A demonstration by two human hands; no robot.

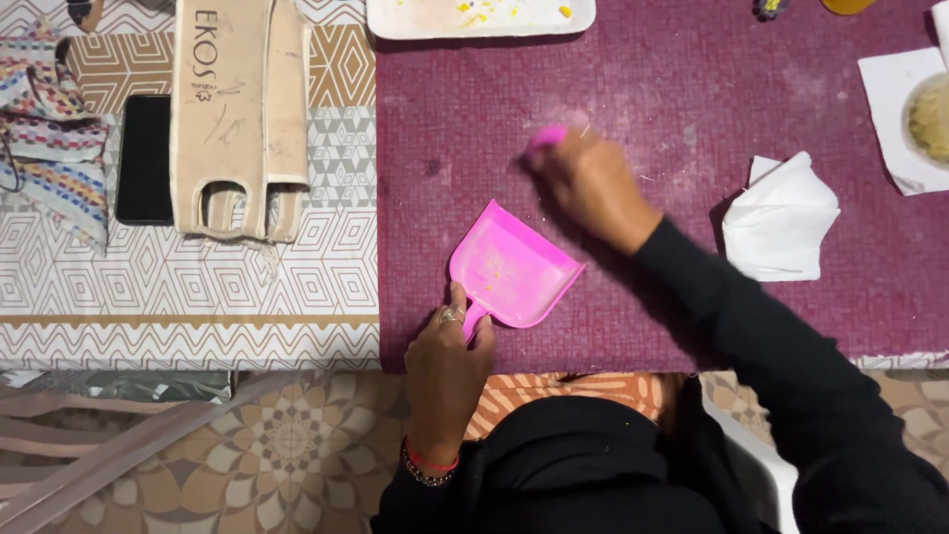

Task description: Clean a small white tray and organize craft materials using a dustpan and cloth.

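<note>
One pink dustpan (514, 265) on the surface (672, 89); my left hand (447, 361) grips its handle; my right hand (591, 183), blurred, clutches one pink brush (547, 135).

The dustpan (514, 265) lies on the bench (692, 89) near its front edge. Left of the dustpan lie a folded paper bag (237, 109) and, further left, a phone (144, 158). Right of the dustpan sits a crumpled napkin (781, 220); behind the dustpan, a tray (480, 17).

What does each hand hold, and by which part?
Left hand grips the pink dustpan by its handle. Right hand holds a small pink thing, blurred; the place of the hold cannot be told.
</note>
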